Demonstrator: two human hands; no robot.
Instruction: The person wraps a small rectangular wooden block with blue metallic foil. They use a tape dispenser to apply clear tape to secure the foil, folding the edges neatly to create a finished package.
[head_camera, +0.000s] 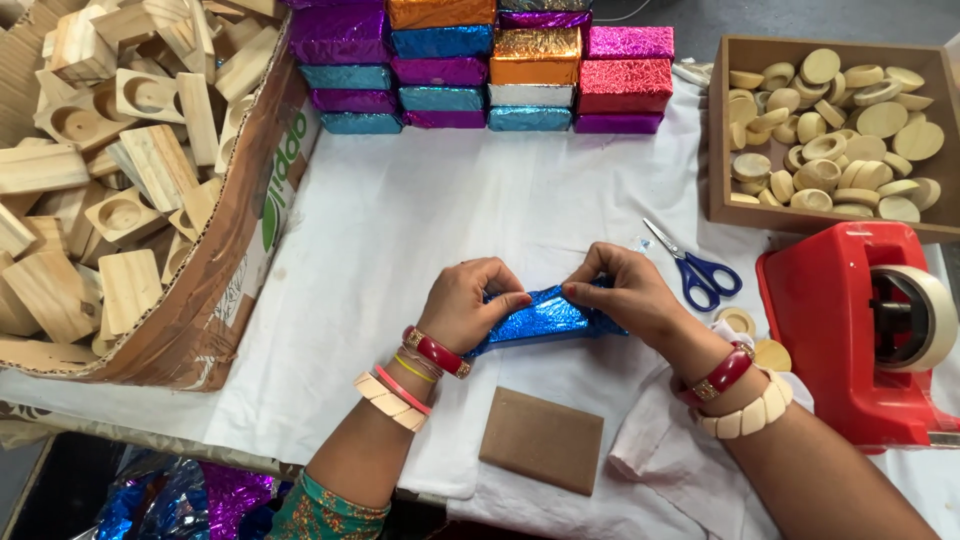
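Small craft workshop, packing-type setup. Counter (400, 230) covered w/ white cloth; big cardboard box (215, 300) full of cut wooden blocks (110, 150) at one side, wooden tray (725, 130) of round wooden discs at other. Stack of foil-wrapped blocks (490, 70) at back, plus red tape dispenser (850, 330) & scissors (695, 270).

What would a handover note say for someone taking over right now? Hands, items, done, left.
Left hand and right hand: both pinch the blue foil around a block on the white cloth, folds not yet taped.
Done: a stack of wrapped blocks at the back.
Left: bare wooden blocks in the cardboard box at left.
Nearby: scissors and red tape dispenser to the right, brown card in front, tray of wooden discs at the far right.
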